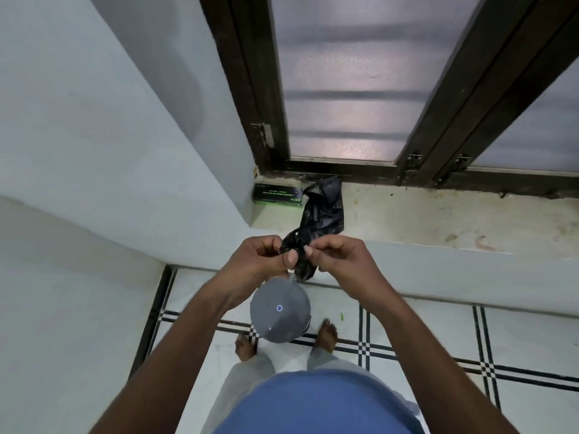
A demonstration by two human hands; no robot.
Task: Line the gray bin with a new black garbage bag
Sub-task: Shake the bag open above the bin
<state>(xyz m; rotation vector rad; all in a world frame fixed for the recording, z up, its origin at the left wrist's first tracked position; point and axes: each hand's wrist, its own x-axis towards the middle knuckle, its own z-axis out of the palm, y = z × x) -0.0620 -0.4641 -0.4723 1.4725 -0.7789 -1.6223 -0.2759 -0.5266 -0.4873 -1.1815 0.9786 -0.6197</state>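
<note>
A crumpled black garbage bag hangs in front of me, its upper part draped over the window ledge. My left hand and my right hand both pinch its lower end, thumbs close together. Straight below my hands stands the round gray bin on the floor between my bare feet; it looks gray all over, with a small blue-white dot in the middle.
A dark box with green print lies in the left corner of the stained window ledge. Behind it is a dark-framed window. A white wall stands at left. The tiled floor has black line patterns.
</note>
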